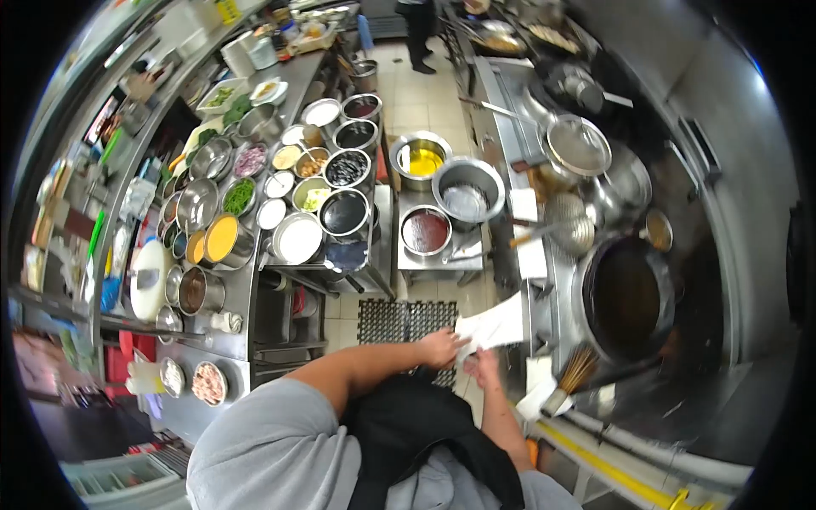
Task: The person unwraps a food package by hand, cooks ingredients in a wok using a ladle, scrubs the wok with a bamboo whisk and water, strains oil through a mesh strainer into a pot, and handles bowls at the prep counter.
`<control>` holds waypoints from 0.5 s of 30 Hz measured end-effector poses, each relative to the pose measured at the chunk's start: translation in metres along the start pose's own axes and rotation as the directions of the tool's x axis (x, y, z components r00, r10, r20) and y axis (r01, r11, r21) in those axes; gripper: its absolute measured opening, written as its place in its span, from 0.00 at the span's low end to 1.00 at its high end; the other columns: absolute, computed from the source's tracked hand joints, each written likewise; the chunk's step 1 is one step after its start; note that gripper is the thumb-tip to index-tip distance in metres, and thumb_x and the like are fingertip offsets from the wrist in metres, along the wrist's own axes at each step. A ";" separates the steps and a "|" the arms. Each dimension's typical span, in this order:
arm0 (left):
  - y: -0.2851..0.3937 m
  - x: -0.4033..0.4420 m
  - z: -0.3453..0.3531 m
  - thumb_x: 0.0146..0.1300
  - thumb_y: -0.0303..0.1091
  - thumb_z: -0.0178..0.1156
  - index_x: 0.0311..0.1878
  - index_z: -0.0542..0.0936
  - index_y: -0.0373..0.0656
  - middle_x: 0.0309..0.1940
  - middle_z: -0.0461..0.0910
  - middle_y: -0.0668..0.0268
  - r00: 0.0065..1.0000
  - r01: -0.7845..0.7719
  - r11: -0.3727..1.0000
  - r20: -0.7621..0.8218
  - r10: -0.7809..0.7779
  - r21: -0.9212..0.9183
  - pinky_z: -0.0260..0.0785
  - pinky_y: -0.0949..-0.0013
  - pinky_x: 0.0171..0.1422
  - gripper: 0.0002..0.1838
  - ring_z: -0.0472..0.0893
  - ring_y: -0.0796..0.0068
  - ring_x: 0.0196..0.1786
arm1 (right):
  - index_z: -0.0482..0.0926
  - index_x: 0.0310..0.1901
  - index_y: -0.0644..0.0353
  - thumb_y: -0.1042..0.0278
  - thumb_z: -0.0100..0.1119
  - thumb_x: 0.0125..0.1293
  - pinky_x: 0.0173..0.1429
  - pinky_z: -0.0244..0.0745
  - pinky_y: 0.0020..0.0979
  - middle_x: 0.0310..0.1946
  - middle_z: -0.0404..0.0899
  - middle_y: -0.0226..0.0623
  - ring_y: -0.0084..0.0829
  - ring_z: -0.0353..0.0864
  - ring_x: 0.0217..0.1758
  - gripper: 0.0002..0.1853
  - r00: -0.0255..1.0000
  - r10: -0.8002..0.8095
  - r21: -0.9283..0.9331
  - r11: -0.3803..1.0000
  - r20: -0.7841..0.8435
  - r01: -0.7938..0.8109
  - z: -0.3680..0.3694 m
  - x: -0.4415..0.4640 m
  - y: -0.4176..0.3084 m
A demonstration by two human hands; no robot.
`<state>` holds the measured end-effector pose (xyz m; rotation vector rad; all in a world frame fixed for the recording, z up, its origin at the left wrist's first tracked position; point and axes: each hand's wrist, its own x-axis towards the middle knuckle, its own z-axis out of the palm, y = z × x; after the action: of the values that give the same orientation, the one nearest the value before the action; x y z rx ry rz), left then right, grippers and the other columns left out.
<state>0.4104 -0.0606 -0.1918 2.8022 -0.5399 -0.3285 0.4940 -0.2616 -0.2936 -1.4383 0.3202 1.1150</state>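
In front of the black apron, a white sheet (pixel 500 323), cloth or paper, stretches toward the stove side. My left hand (pixel 440 348) is closed at its near left corner. Just right of and below it, my right hand (pixel 484 367) has its fingers closed around the sheet's lower end. The two hands are close together, above the floor beside a black rubber mat (pixel 404 319).
On the left, a steel counter holds several bowls of sauces and chopped food. Ahead, a low stand (pixel 442 263) bears several pots. A large dark wok (pixel 629 297), a bamboo brush (pixel 574 374) and strainers lie right. A person (pixel 418 34) stands far ahead.
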 end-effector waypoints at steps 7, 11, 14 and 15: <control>-0.006 -0.220 0.105 0.68 0.58 0.51 0.54 0.83 0.45 0.52 0.82 0.47 0.504 0.837 0.286 0.452 -0.736 -0.467 0.69 0.53 0.68 0.28 0.78 0.47 0.60 | 0.77 0.60 0.57 0.46 0.52 0.70 0.36 0.82 0.43 0.53 0.81 0.45 0.41 0.86 0.38 0.27 0.871 0.492 -0.971 0.215 0.012 -0.108 -0.024 0.021 0.040; 0.074 -0.395 0.187 0.57 0.59 0.62 0.76 0.62 0.42 0.78 0.54 0.55 0.279 0.862 -0.014 0.498 -0.821 -0.506 0.44 0.58 0.83 0.47 0.40 0.41 0.81 | 0.77 0.61 0.61 0.43 0.56 0.68 0.36 0.83 0.44 0.50 0.82 0.44 0.39 0.86 0.34 0.30 0.787 0.602 -0.792 -0.411 0.136 0.451 -0.014 0.094 0.080; 0.165 -0.485 0.252 0.60 0.60 0.58 0.67 0.75 0.41 0.68 0.72 0.51 0.174 0.906 -0.147 0.667 -0.725 -0.397 0.59 0.59 0.77 0.39 0.70 0.53 0.71 | 0.79 0.55 0.57 0.49 0.55 0.69 0.32 0.80 0.39 0.42 0.82 0.35 0.33 0.85 0.31 0.22 0.904 0.420 -0.994 -0.109 -0.073 -0.029 0.089 0.040 0.040; 0.200 -0.507 0.311 0.62 0.58 0.55 0.58 0.82 0.42 0.60 0.78 0.50 0.202 0.876 -0.124 0.589 -0.782 -0.466 0.66 0.54 0.71 0.31 0.75 0.51 0.65 | 0.78 0.54 0.56 0.50 0.55 0.70 0.33 0.80 0.39 0.41 0.82 0.36 0.34 0.85 0.31 0.21 0.877 0.473 -0.996 0.064 0.081 0.058 0.108 0.045 0.042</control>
<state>-0.1985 -0.1091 -0.3377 1.7529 1.3243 -0.7348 0.4382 -0.1581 -0.3329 -2.3221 -0.8123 2.0669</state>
